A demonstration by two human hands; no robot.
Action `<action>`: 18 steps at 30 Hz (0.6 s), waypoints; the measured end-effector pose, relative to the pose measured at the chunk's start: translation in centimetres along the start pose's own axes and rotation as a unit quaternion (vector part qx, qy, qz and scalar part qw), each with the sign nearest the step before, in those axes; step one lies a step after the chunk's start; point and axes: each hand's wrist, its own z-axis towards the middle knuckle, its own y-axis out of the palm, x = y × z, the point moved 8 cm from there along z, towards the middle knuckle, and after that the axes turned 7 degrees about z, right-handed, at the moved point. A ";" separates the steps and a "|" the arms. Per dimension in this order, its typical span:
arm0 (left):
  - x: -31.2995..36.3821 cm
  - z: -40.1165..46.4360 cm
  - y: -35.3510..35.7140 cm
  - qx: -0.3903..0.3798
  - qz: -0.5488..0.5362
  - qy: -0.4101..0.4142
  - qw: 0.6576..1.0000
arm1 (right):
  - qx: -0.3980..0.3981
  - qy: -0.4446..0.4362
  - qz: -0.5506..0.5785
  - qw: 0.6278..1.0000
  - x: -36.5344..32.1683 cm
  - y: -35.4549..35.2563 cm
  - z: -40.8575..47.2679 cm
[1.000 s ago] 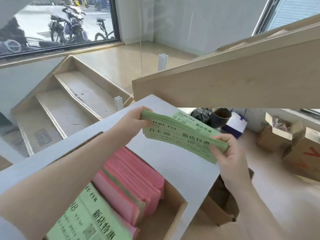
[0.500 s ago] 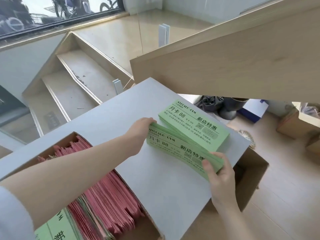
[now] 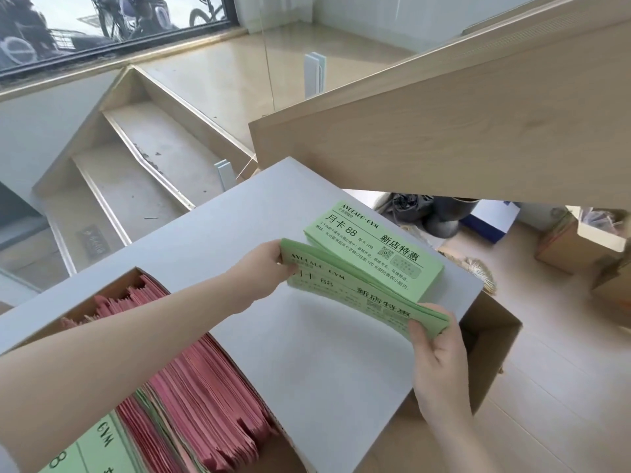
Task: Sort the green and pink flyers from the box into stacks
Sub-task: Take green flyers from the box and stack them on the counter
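I hold a bundle of green flyers [image 3: 345,288] just above the grey board [image 3: 324,363]. My left hand [image 3: 264,268] grips its far left end and my right hand [image 3: 435,349] pinches its near right end. Right behind the bundle a stack of green flyers [image 3: 375,249] lies flat on the board. At the lower left the cardboard box [image 3: 116,279] holds many pink flyers [image 3: 205,387] standing on edge, with green flyers [image 3: 92,448] at its near end.
A wooden panel [image 3: 461,124] slants over the board's far right. An open cardboard box [image 3: 491,339] stands under the board's right edge. Stairs [image 3: 136,172] drop away at the left. More boxes [image 3: 577,240] and a dark pot [image 3: 444,216] sit on the floor at the right.
The bundle has come down from the air to just above the board, in front of the green stack, with both hands still gripping it. The view has tilted downward.
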 end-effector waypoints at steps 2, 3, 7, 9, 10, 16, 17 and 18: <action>0.2 0.1 0.1 0.001 0.031 0.009 0.999 | -0.011 0.003 -0.021 1.000 0.3 -0.2 0.0; -0.3 0.3 0.6 -0.020 0.046 0.000 0.999 | -0.028 0.015 -0.039 0.999 0.7 0.0 0.0; -0.6 0.6 1.2 -0.045 0.071 -0.007 0.996 | -0.052 0.039 -0.084 0.994 1.2 0.2 -0.1; 1.2 1.2 0.0 -0.004 0.054 0.024 0.998 | -0.036 0.035 -0.077 0.996 0.1 -0.1 0.8; 2.3 1.6 -0.7 0.018 0.038 0.039 0.998 | -0.027 0.037 -0.078 0.996 -0.5 -0.2 1.5; 7.2 6.2 -2.1 0.062 -0.015 0.075 0.995 | 0.030 0.155 0.021 0.987 -0.1 -1.2 7.2; 7.5 7.1 -1.9 0.063 -0.012 0.074 0.995 | 0.022 0.171 0.016 0.985 0.1 -1.2 7.9; 7.6 8.0 -1.5 0.062 -0.006 0.068 0.996 | 0.013 0.185 0.005 0.983 0.4 -1.2 8.6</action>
